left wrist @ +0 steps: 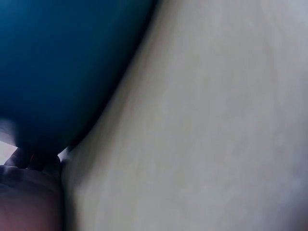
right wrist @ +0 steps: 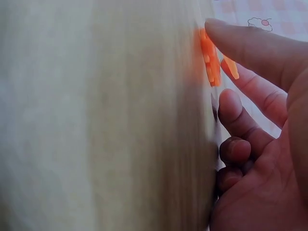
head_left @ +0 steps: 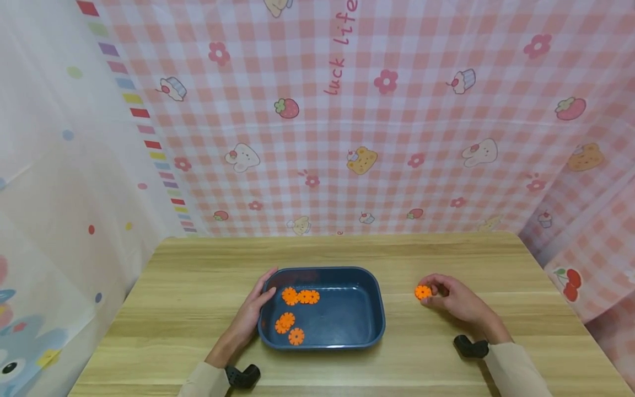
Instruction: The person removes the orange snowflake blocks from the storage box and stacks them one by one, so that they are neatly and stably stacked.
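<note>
In the head view, my left hand [head_left: 250,311] grips the left wall of a dark blue rectangular tray [head_left: 342,344], its thumb over the rim. The left wrist view shows the tray's outer side [left wrist: 62,62] close up, with part of the hand [left wrist: 31,192] below it. Off to the tray's right, my right hand [head_left: 458,300] pinches orange notched plastic discs [head_left: 423,292] just over the table. In the right wrist view, two orange pieces [right wrist: 210,57] show by the thumb and forefinger. Several like discs [head_left: 296,336] lie along the tray's left part, some overlapping.
Both hands are over a wood-grain table [head_left: 421,364]. A pink checked cloth [head_left: 317,138] hangs behind its back edge, and a pale patterned cloth [head_left: 74,193] hangs at the left. Each wrist wears a black device [head_left: 471,347].
</note>
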Demonstrator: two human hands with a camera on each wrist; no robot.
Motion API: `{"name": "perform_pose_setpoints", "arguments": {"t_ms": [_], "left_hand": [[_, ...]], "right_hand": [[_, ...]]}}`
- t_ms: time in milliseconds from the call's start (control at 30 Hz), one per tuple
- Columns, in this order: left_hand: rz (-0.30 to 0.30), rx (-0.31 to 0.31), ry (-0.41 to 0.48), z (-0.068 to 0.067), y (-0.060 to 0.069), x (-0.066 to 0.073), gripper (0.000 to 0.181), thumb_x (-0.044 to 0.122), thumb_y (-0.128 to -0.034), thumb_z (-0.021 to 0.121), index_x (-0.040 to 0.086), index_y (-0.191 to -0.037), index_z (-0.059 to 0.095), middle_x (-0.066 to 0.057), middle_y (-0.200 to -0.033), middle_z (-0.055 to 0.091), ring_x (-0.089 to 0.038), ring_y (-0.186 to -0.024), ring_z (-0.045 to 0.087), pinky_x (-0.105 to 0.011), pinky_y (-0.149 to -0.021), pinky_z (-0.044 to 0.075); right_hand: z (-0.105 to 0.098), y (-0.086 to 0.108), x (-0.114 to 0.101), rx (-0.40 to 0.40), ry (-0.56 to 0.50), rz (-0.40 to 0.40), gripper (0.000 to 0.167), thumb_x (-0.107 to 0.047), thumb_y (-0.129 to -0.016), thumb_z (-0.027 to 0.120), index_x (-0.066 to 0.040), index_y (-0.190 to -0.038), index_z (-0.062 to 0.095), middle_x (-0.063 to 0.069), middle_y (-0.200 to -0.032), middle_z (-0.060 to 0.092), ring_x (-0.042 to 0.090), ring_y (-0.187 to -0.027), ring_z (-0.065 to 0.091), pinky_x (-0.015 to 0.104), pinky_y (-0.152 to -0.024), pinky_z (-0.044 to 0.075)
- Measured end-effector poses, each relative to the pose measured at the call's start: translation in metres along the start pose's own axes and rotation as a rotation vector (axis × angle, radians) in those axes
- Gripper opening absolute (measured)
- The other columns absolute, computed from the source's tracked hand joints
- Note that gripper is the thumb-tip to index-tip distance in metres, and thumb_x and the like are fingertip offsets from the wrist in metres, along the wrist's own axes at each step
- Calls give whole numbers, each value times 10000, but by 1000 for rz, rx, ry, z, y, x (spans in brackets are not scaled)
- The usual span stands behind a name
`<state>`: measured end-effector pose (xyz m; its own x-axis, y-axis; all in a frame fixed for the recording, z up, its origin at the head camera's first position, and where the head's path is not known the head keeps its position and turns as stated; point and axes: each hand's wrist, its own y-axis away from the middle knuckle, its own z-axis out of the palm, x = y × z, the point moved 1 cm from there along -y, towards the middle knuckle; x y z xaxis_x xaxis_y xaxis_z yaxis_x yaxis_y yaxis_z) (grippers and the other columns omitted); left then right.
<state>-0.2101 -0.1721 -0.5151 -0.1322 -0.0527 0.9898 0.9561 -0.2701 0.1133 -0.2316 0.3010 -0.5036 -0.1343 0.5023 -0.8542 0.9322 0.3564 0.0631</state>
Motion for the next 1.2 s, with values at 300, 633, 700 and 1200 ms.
{"name": "perform_pose_setpoints", "arguments": {"t_ms": [300, 633, 700, 1200], "left_hand": [[-3, -1, -7, 0, -1, 0, 531, 270, -1072, 390, 237, -1579, 234, -15, -1632, 201, -264, -1461, 262, -390, -1155, 285], [-1, -14, 2, -1, 0, -1, 564, 320, -1061, 421, 241, -1582, 222, -3, -1629, 198, -249, -1449, 266, -320, -1126, 326], [1, -17, 7, -1, 0, -1, 569, 325, -1058, 427, 241, -1582, 222, -3, -1629, 201, -246, -1445, 270, -297, -1111, 340], [15, -10, 10, 0, 0, -2, 541, 276, -1071, 394, 229, -1582, 222, -22, -1641, 164, -274, -1480, 218, -488, -1189, 179]], "right_hand": [[0, 0, 1, 12, -6, -8, 312, -139, -872, 752, -23, -1134, 627, 102, -920, 484, 145, -841, 441, 249, -718, 363], [0, -1, 2, 18, 12, -13, 312, -130, -863, 758, -32, -1130, 629, 99, -914, 481, 143, -836, 437, 252, -714, 353], [0, -1, 2, 16, 16, -14, 318, -129, -862, 759, -31, -1134, 626, 97, -911, 477, 143, -833, 435, 253, -712, 352], [0, -1, 1, 17, 40, -5, 328, -137, -871, 750, -25, -1151, 620, 87, -901, 474, 148, -828, 440, 259, -716, 352]]}}
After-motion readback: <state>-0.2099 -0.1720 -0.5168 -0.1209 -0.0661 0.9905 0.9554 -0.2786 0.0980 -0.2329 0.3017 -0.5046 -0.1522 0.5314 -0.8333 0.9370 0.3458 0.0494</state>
